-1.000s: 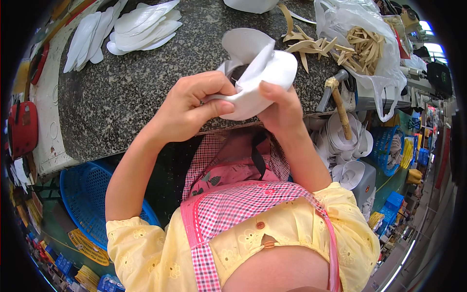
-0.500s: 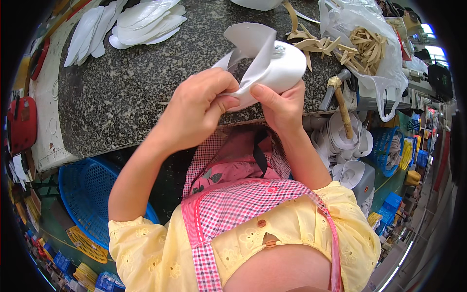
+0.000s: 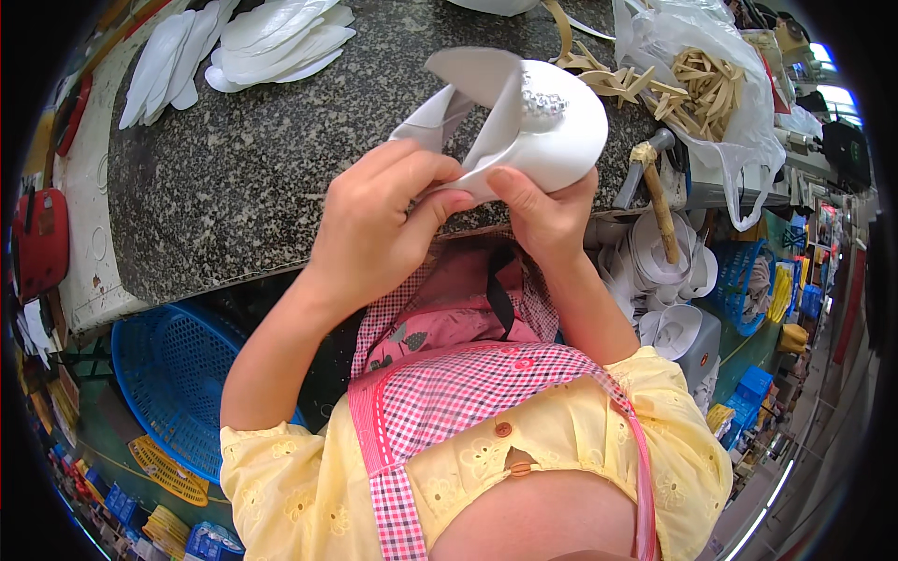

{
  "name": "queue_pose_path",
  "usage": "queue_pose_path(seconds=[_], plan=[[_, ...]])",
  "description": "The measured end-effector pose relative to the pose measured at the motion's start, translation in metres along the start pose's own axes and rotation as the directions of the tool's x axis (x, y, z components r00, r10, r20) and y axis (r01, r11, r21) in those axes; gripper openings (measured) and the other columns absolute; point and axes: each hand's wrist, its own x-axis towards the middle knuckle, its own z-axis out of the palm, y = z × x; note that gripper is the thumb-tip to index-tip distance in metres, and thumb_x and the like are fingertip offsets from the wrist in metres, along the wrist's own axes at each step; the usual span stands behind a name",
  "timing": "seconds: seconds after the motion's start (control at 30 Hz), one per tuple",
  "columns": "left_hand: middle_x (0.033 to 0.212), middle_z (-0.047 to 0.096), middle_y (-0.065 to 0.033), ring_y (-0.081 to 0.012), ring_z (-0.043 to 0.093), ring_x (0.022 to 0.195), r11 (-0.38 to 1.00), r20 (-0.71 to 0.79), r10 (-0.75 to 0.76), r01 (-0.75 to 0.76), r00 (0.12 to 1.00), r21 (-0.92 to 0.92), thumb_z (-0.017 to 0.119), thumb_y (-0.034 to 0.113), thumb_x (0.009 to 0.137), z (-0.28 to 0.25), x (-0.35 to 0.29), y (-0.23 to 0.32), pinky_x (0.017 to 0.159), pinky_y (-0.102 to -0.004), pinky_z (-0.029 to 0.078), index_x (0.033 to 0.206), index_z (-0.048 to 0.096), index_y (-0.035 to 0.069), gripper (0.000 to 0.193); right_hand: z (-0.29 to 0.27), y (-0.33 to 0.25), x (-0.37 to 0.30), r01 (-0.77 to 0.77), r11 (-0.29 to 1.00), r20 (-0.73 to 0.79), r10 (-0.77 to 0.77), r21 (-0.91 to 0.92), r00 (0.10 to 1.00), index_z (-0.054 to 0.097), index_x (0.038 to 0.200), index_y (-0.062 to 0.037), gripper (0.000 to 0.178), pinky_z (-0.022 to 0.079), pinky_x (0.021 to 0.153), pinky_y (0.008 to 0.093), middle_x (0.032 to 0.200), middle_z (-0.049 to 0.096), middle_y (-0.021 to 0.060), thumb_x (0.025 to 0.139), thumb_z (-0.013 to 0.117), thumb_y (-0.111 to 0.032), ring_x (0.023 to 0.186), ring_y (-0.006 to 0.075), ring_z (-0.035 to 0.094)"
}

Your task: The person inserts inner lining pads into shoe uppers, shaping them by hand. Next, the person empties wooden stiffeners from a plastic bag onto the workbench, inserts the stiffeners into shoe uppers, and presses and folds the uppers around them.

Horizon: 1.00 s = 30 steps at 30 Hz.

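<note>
A white shoe upper (image 3: 561, 140), with a patch of silvery sparkle on its rounded toe, is held between my two hands over the front edge of the stone slab. My left hand (image 3: 383, 206) pinches the near side edge between thumb and fingers. On the toe end, my right hand (image 3: 547, 210) grips with the thumb on top and the fingers underneath. The heel part stands raised and folded on the far side. My fingertips hide part of the pinched edge.
White sole-shaped pieces (image 3: 281, 42) lie stacked on the speckled slab (image 3: 215, 178). Tan curved strips (image 3: 706, 89) spill from a clear plastic bag (image 3: 762, 140). A hammer (image 3: 655, 182) rests at the right edge, above more white uppers (image 3: 664, 252). A blue basket (image 3: 178, 374) stands lower left.
The shoe upper has turned slightly, with its toe shifted right and more of the sparkle showing. My left hand has moved a little; its pinch remains on the edge.
</note>
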Motion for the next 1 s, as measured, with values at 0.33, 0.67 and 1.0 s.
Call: queue_pose_path(seconds=[0.33, 0.67, 1.0], plan=[[0.075, 0.055, -0.0080, -0.0259, 0.054, 0.070, 0.913, 0.146, 0.233, -0.268, 0.961, 0.307, 0.065, 0.005, 0.065, -0.006, 0.006, -0.016, 0.062, -0.0346, 0.043, 0.077, 0.055, 0.003, 0.017, -0.020, 0.007, 0.012, -0.367, 0.886, 0.071, 0.362, 0.282, 0.929, 0.046, 0.113, 0.0036, 0.041, 0.048, 0.080, 0.0324, 0.102, 0.056, 0.0111, 0.077, 0.061, -0.006, 0.091, 0.0178, 0.057], [0.068, 0.051, -0.0039, -0.0186, 0.053, 0.065, 0.850, -0.052, 0.339, -0.283, 0.939, 0.446, 0.065, 0.014, 0.071, 0.009, 0.003, -0.006, 0.055, -0.0300, 0.040, 0.085, 0.058, 0.000, 0.022, -0.001, -0.004, 0.002, -0.191, 0.923, -0.038, 0.215, 0.334, 0.976, 0.052, 0.106, 0.0023, 0.029, 0.049, 0.077, 0.0296, 0.098, 0.059, 0.0099, 0.079, 0.061, -0.005, 0.085, 0.0161, 0.059], [0.076, 0.051, -0.0079, -0.0285, 0.050, 0.076, 0.955, 0.400, 0.239, -0.289, 0.885, 0.068, 0.061, 0.003, 0.070, -0.016, 0.025, -0.017, 0.073, -0.0373, 0.038, 0.079, 0.052, 0.003, 0.012, -0.016, -0.011, 0.014, -0.221, 0.962, 0.093, 0.209, 0.159, 0.974, 0.054, 0.100, 0.0036, 0.028, 0.050, 0.071, 0.0287, 0.092, 0.060, 0.0098, 0.075, 0.063, -0.007, 0.079, 0.0154, 0.060]])
